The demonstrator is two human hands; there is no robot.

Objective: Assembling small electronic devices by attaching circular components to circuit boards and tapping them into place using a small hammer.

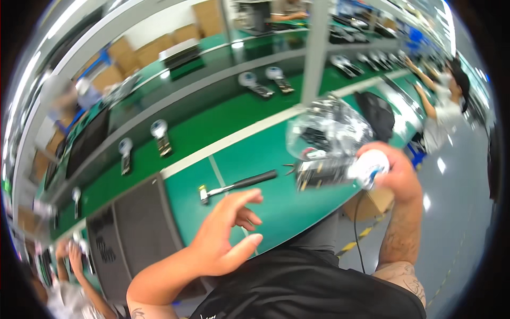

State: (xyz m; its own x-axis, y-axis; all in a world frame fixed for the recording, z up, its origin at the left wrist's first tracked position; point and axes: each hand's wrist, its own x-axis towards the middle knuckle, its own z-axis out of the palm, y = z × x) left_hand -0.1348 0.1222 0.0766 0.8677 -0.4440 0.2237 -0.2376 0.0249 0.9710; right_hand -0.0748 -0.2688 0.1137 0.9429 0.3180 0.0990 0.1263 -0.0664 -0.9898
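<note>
My right hand (399, 171) grips the white round end of a device (326, 174) above the right part of the green worktable (191, 186). Its dark, flat body points left and is blurred by motion. My left hand (226, 234) is in the air over the near edge, fingers curved and apart, holding nothing. Just beyond it lies a hammer (241, 184) with a black handle and a small yellowish-tipped head. Tips of a pair of pliers (289, 169) peek out left of the device; the remainder is hidden.
Behind the device sits a clear plastic bag (334, 125) of parts, beside a black bag (375, 114). A dark mat (135, 223) covers the left side. Similar devices lie on the green conveyor (212, 123). Co-workers are at far right (446, 114) and lower left (74, 297).
</note>
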